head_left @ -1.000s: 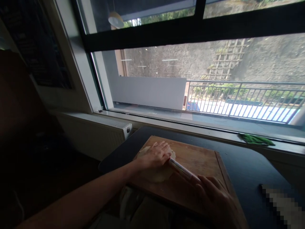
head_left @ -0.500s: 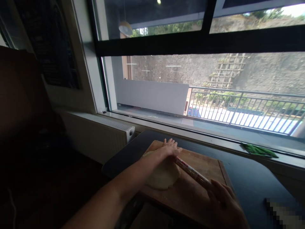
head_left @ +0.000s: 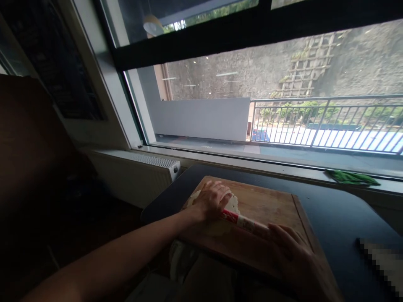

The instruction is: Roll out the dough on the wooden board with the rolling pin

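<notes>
A sheet of pale dough [head_left: 233, 204] lies flat on a wooden board [head_left: 267, 199], partly covered by my left hand [head_left: 214, 196]. Across the dough and board runs a rolling pin [head_left: 248, 223] with red and white print. My left hand is over its far left end, fingers bent and close together, and hides that end. At the other end, my right hand [head_left: 291, 247] has its fingers over the pin, near the board's right side. Both palms face down. Shadow darkens the near part of the dough.
The board stands on a dark table [head_left: 333, 218] with rounded corners. Beyond it are a window sill with a green cloth [head_left: 352, 178] and a large window. A white radiator [head_left: 138, 167] is left of the table. A pixelated patch [head_left: 382, 262] covers something at the right.
My left hand has drawn nearer and its spread fingers have come together. The rolling pin has turned, showing more red print. The dough's far edge now looks ragged. The view has tilted.
</notes>
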Demonstrator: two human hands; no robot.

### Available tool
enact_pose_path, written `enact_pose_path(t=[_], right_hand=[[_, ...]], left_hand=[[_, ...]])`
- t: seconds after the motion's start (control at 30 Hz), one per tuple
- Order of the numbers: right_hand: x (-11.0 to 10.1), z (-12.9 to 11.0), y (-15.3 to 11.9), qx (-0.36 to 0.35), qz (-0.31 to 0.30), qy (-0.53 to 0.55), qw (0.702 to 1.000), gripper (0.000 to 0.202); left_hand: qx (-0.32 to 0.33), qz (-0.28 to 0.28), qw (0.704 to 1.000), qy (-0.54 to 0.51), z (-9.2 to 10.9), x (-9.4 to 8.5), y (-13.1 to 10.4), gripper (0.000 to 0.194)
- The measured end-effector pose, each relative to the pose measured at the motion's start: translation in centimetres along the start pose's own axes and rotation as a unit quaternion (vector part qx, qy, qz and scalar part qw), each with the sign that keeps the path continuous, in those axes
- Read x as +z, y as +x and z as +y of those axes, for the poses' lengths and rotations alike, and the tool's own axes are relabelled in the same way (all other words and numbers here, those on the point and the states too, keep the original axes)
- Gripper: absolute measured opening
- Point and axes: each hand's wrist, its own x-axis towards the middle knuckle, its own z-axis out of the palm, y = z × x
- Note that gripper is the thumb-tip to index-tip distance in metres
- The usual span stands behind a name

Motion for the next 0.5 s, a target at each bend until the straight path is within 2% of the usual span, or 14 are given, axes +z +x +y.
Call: enact_pose_path(t=[0.07, 0.17, 0.27, 0.37, 0.5], right_hand=[[0.0, 0.0, 0.1, 0.007, 0.010, -0.012, 1.000, 0.034], [-0.2, 0.1, 0.3, 0.009, 0.023, -0.035, 0.999, 0.033], [-0.4, 0.1, 0.3, 0.020, 0.020, -0.070, 0.997, 0.032], [-0.4, 0.2, 0.3, 0.009, 0.024, -0.081, 0.996, 0.031], [-0.4, -0.1, 0.1, -0.009, -0.002, -0.069, 0.998, 0.034]], left_hand=[[-0.032, 0.019, 0.999, 0.015, -0.1, 0.6, 1.6, 0.040], [-0.109, 0.060, 0.991, 0.044, -0.6, 1.8, 5.3, 0.043], [-0.126, 0.079, 0.988, 0.051, -0.7, 2.4, 7.7, 0.041], [-0.111, 0.067, 0.990, 0.048, -0.8, 2.4, 6.6, 0.037], [-0.106, 0.002, 0.993, 0.044, -1.2, 2.0, 1.1, 0.041]])
